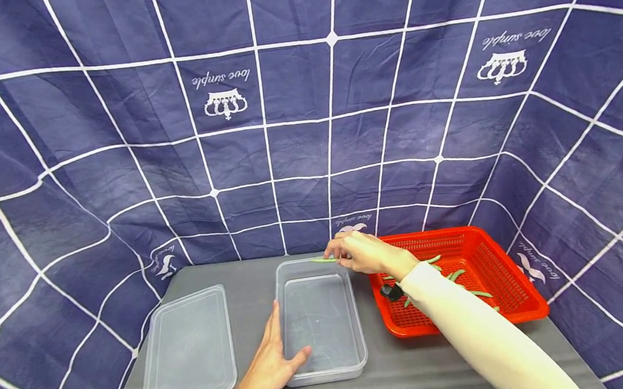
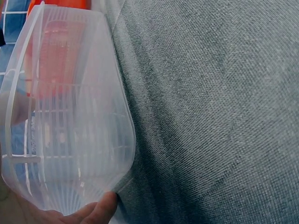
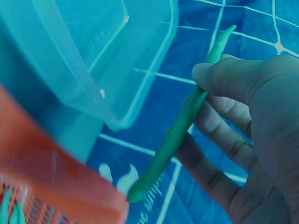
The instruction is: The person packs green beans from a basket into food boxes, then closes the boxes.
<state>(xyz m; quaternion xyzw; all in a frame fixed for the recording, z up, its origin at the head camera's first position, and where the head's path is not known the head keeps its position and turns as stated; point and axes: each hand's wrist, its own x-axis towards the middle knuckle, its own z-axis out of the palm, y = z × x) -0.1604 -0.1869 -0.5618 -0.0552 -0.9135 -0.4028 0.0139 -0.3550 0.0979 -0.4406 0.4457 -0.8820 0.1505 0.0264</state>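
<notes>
Tabletop: container between lid and basket.

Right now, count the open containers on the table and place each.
2: the clear container, at the middle, held by the left hand; the red basket, right of it, partly behind the right arm.

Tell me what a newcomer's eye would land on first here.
Probably the bright red plastic basket with green beans in it, on the right of the gray tabletop. Next, the right hand pinching a single green bean at the far right corner of the clear plastic container. Behind everything, the navy cloth with white grid lines fills the background.
</notes>
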